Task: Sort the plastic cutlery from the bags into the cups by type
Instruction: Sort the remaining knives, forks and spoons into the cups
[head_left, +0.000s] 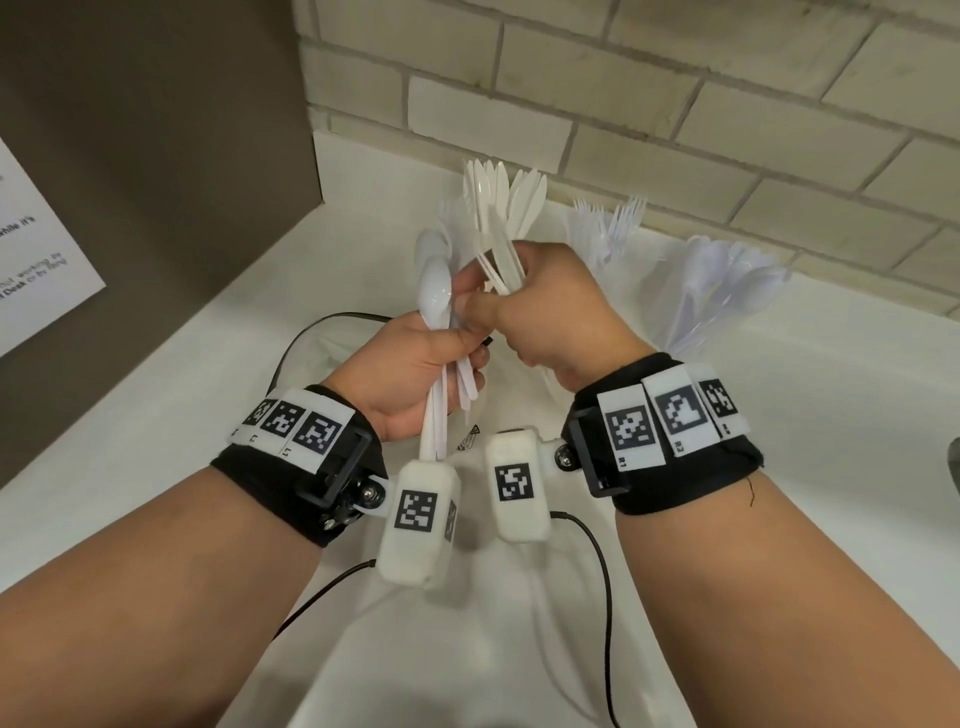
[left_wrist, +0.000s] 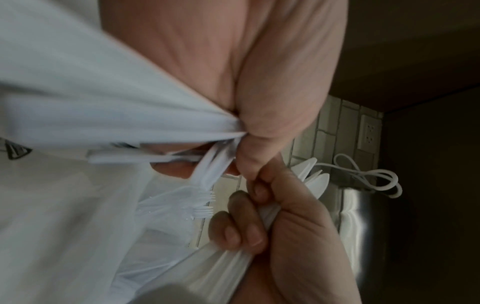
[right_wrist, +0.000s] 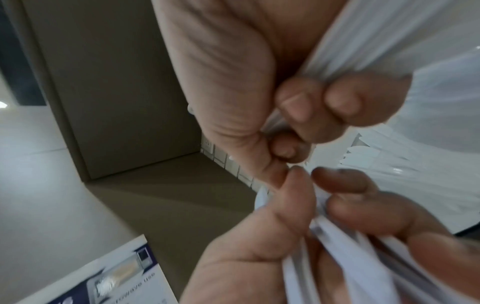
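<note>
Two hands are up over the counter, a left hand (head_left: 410, 374) and a right hand (head_left: 556, 312), each with one bundle of white cutlery. Behind them stand two clear cups: one of forks (head_left: 618, 223), one of spoons (head_left: 722, 291). The pieces in each bundle and cup are too tightly packed to count.
</note>
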